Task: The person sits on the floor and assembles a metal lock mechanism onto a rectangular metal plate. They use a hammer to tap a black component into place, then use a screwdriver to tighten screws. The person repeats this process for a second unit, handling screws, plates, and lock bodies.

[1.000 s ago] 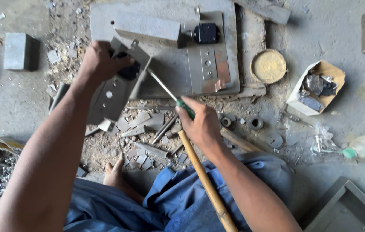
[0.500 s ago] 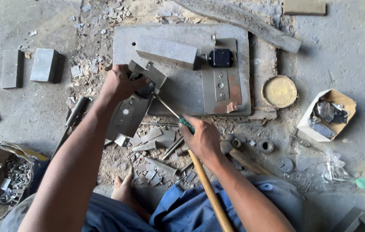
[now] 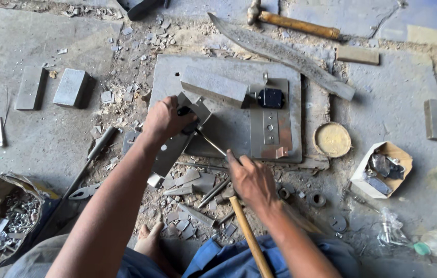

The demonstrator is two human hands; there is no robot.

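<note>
The left hand (image 3: 164,121) is clenched over the upper end of a folded grey metal bracket (image 3: 174,146), pressing it against the near-left corner of a thick steel plate (image 3: 228,128) that lies on the concrete floor (image 3: 48,139). The right hand (image 3: 252,180) grips a hammer (image 3: 244,226) close under its head, the wooden handle running back towards the person's blue-clad lap, and its fingers also pinch a thin metal rod (image 3: 212,144) that slants up to the bracket, just below the left hand. Between the two hands and nearer the body lie loose metal offcuts (image 3: 190,180). Beyond the right hand, on the plate, sits a small black block (image 3: 271,98); further out a second hammer (image 3: 293,23) rests. Right of the right hand are a round yellowish tin lid (image 3: 332,139) and an open carton of parts (image 3: 383,170).
</note>
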